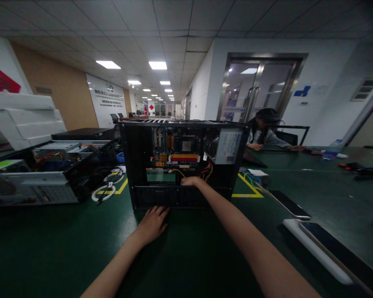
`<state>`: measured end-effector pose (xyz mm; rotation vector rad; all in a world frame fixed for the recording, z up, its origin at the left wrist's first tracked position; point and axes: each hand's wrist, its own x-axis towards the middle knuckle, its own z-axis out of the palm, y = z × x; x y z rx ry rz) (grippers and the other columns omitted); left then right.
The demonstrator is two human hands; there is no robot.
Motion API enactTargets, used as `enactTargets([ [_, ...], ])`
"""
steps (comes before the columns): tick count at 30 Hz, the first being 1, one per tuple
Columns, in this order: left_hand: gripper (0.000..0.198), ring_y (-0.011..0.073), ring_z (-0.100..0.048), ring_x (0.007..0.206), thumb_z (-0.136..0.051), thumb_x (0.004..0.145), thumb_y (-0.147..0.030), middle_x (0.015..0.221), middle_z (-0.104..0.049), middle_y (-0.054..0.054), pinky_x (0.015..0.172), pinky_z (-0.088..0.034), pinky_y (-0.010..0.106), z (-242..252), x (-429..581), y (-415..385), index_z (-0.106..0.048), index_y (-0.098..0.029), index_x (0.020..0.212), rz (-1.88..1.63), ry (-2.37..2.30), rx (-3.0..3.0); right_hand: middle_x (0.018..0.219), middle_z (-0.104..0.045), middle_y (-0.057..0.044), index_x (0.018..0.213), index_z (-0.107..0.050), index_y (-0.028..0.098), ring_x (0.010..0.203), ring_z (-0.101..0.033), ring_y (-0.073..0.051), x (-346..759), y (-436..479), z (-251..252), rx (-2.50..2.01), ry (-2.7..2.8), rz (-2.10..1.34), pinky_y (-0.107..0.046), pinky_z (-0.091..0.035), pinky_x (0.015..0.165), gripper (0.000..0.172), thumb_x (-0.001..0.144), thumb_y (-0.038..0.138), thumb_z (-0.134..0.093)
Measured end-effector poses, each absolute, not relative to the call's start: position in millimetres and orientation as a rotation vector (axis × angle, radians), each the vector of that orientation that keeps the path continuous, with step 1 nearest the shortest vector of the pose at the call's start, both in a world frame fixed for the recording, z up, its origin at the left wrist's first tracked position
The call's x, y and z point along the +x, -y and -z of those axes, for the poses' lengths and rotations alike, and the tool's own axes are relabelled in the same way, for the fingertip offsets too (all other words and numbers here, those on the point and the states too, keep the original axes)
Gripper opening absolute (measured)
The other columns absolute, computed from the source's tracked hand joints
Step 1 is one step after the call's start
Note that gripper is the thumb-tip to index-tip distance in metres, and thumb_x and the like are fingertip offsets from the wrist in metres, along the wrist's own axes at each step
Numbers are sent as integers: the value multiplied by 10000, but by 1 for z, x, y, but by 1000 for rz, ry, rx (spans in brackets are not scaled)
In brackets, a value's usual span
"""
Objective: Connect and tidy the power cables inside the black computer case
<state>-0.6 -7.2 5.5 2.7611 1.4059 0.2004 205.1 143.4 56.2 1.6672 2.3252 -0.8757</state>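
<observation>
A black computer case (130, 165) stands upright before me with its side off. Inside it I see a motherboard (163, 142), red and yellow memory sticks (184, 158) and a silver power supply (228, 147). My right hand (189, 181) reaches into the lower part of the case, near a thin yellow wire (175, 171) and a bundle of coloured cables (209, 170). Its fingers dip behind the dark drive-bay area and are hidden. On the green table, my left hand (152, 223) lies flat with fingers spread, the tips at the bottom edge of the case.
Another opened computer case (46, 178) lies at the left, beside a white cable coil (104, 192). To the right are several phone-like devices (289, 204), coloured wires (250, 178) and a water bottle (332, 150). Across the table sits a person (267, 134).
</observation>
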Motion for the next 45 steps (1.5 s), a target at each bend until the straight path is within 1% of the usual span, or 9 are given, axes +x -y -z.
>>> enactTargets([
  [4, 514, 239, -334, 1150, -418, 764, -258, 1271, -382, 57, 928, -298, 405, -6, -1, 7, -310, -236, 1265, -198, -1396, 2767, 773, -637, -39, 790, -630, 116, 677, -586, -136, 203, -140, -59, 1728, -2500, 811, -178, -424, 557, 161, 675, 210, -567],
  [7, 514, 237, -330, 1154, -421, 761, -256, 1278, -376, 54, 925, -302, 397, -7, 0, 7, -314, -240, 1264, -182, -1396, 2758, 709, -629, -31, 734, -620, 105, 632, -572, -125, 202, -137, -61, 1817, -2559, 833, -177, -414, 538, 131, 696, 219, -569],
  [13, 520, 232, -333, 1151, -414, 759, -250, 1274, -381, 49, 939, -283, 398, -5, -1, 7, -307, -241, 1267, -192, -1390, 2764, 559, -582, -23, 646, -544, 101, 447, -516, -82, 202, -136, -60, 2031, -2552, 1183, -181, -415, 458, 188, 789, 209, -486],
  [18, 515, 236, -336, 1148, -406, 763, -255, 1269, -385, 52, 932, -288, 407, -4, -2, 6, -301, -244, 1267, -202, -1389, 2761, 448, -497, 37, 734, -502, 115, 388, -495, -58, 202, -137, -62, 2251, -2522, 1473, -147, -426, 422, 65, 786, 153, -502],
  [22, 506, 238, -343, 1142, -410, 767, -261, 1260, -394, 59, 927, -296, 403, -6, 0, 7, -311, -235, 1263, -197, -1384, 2756, 507, -514, 32, 739, -489, 122, 413, -500, -36, 206, -133, -68, 2404, -2416, 1840, -133, -446, 453, 59, 797, 124, -481],
  [27, 497, 239, -342, 1147, -409, 763, -255, 1265, -393, 61, 926, -296, 408, -11, 1, 9, -330, -232, 1253, -168, -1408, 2727, 544, -533, 27, 795, -471, 130, 433, -515, -40, 214, -131, -72, 2548, -2029, 2250, -182, -495, 533, 20, 811, 121, -463],
  [32, 509, 238, -335, 1153, -409, 759, -257, 1277, -384, 49, 925, -297, 410, -12, 1, 10, -320, -246, 1260, -170, -1414, 2726, 574, -507, 35, 780, -424, 138, 453, -519, -39, 218, -136, -72, 2575, -1697, 2594, -210, -509, 583, 65, 820, 90, -440],
  [37, 505, 236, -334, 1154, -411, 763, -255, 1277, -384, 58, 924, -299, 401, -12, 1, 10, -324, -232, 1259, -173, -1404, 2733, 613, -512, 12, 748, -409, 137, 509, -535, -57, 222, -141, -71, 2520, -1523, 2764, -218, -505, 574, 96, 823, 79, -424],
  [45, 503, 231, -351, 1134, -418, 767, -259, 1257, -395, 60, 936, -291, 393, -8, -1, 8, -323, -224, 1260, -190, -1396, 2763, 610, -499, 9, 751, -412, 135, 514, -531, -63, 224, -142, -73, 2466, -1404, 2856, -195, -503, 517, 100, 830, 74, -408],
])
